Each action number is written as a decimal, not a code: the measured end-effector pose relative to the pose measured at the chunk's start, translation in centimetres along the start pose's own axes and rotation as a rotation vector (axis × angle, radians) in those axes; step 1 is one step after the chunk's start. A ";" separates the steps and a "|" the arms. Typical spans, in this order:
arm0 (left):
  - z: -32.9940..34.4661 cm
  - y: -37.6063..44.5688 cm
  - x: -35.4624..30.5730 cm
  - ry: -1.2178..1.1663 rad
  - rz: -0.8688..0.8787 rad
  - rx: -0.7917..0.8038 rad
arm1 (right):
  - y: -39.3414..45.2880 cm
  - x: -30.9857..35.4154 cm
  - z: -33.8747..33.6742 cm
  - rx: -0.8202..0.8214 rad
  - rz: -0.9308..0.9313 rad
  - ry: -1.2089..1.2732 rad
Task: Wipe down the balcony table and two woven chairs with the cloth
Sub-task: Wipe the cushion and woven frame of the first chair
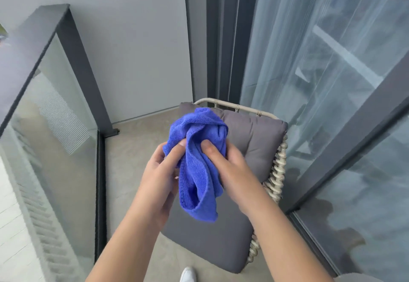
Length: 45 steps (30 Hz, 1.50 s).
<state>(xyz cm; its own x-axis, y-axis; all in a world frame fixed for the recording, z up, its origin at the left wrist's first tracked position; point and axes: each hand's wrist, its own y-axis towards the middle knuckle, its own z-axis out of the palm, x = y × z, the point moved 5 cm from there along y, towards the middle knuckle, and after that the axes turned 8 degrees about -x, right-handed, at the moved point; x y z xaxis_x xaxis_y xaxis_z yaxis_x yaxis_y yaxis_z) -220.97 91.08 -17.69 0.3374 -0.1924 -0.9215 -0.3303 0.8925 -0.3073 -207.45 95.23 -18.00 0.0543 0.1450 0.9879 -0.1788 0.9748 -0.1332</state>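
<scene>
Status: you hold the blue microfibre cloth [200, 162] bunched in mid-air above the woven chair [275, 169], clear of its grey seat cushion [212, 244]. Your left hand [159, 177] pinches the cloth's left side, thumb on top. Your right hand [230, 169] grasps the right side, thumb pressed into the folds. The cloth touches no furniture, so you are prob. refolding or regripping it, not wiping.

Progress: cannot be confirmed. No wet streak or dust line shows on the chair frame or the back cushion [254, 135], so treat this chair as pending. The 2nd chair and the surface are out of frame; assume both still need checking.

Visibility limits:
- Chair's front and left side are covered by your forearms and the cloth.
- Fingers behind the cloth are hidden.
- Glass railing [55, 113] and sliding door [332, 82] show reflections only.
- White shoe [188, 274] is cut off at the bottom edge.
</scene>
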 end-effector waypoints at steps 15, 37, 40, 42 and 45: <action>-1.8 9.8 -4.5 0.108 0.031 0.212 | 6.7 1.8 5.5 -0.181 0.015 0.096; 0.4 8.2 -7.1 0.095 0.208 -0.077 | 9.7 4.1 2.4 -0.061 -0.090 0.125; -0.2 8.2 -7.3 0.063 0.231 -0.150 | 9.8 4.1 1.1 -0.074 -0.087 0.135; -0.6 8.3 -7.6 0.026 0.223 -0.168 | 10.2 3.9 0.1 -0.100 -0.056 0.152; -0.6 8.8 -7.6 -0.022 0.183 -0.159 | 10.7 4.0 -1.0 -0.126 -0.042 0.173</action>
<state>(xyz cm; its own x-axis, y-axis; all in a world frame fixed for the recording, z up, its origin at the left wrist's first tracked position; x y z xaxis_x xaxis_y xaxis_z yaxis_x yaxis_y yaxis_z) -226.99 100.13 -13.51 0.2778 -0.0233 -0.9604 -0.5217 0.8358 -0.1711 -208.19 106.39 -15.59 0.2284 0.1202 0.9661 -0.0494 0.9925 -0.1118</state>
